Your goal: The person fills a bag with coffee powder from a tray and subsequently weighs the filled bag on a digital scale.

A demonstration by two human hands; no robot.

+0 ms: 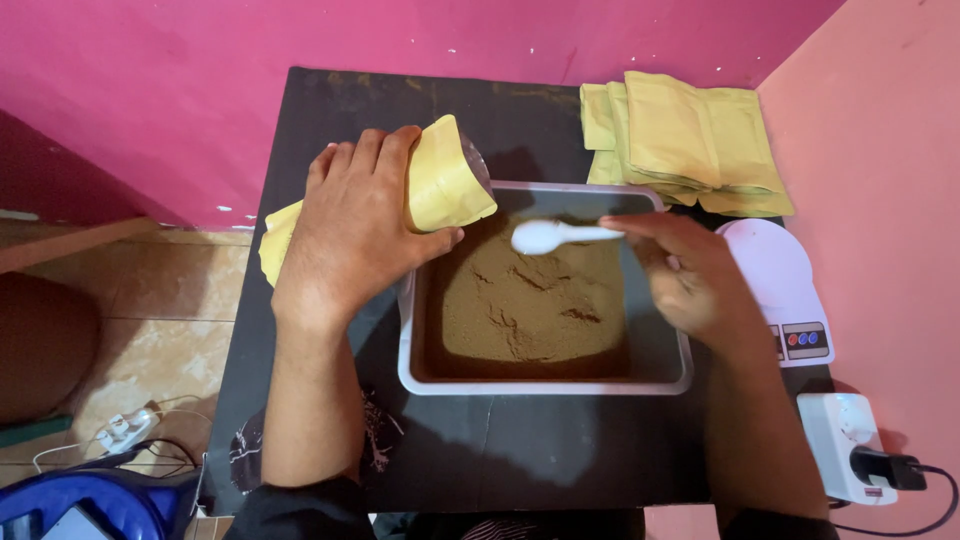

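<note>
Left hand (355,225), fingers clenched round a yellow pouch (445,185), holds it tilted at the far left corner of the white tray (545,385). Right hand (690,275) grips a white spoon (560,236) above the brown powder (525,305) in the tray. Stacked pouches (690,140) behind the tray.

Soft, even indoor light filled the frame, brightest on the pink walls along the top and right. Faint shadows pooled under the forearms at lower centre. Focus held sharp at centre; the lower left corner was dim and slightly stretched.
</note>
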